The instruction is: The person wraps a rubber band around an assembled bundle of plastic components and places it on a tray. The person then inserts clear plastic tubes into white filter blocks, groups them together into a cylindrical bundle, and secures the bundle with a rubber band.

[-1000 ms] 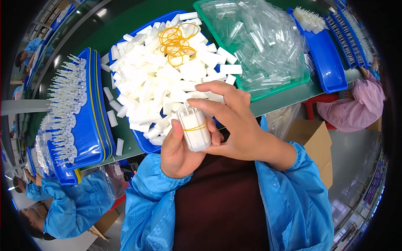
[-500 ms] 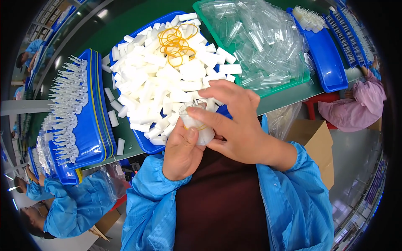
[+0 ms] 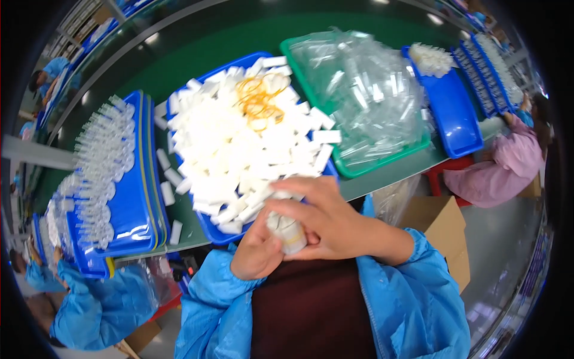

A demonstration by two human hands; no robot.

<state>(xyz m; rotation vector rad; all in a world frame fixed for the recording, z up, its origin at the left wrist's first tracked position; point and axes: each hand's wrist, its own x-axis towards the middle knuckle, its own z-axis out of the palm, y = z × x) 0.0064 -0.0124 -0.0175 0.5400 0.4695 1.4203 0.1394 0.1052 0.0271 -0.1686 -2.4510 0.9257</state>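
Observation:
Between my hands, in front of the blue tray [image 3: 210, 232], is a short white cylindrical bundle [image 3: 289, 236] with a yellowish band around it; its top looks split into segments. My left hand [image 3: 256, 252] is closed around its left side. From the right, my right hand [image 3: 335, 220] grips it too, thumb low on its side and fingers arched over the top. White foam-like blocks [image 3: 230, 143] are heaped in the blue tray. Orange-yellow rubber bands [image 3: 260, 100] lie tangled on the heap.
A green tray [image 3: 382, 161] holds clear plastic pieces [image 3: 368, 90]. Stacked blue trays [image 3: 128, 218] with spiky white parts [image 3: 103, 161] stand left, with loose blocks [image 3: 167, 193] beside them. Another blue tray [image 3: 460, 128] and a cardboard box [image 3: 436, 239] are right. Co-workers sit at both sides.
The view has shifted, so the table sits lower in the picture. The bundle is tilted with its top toward me, and my right fingers have come down closer over it.

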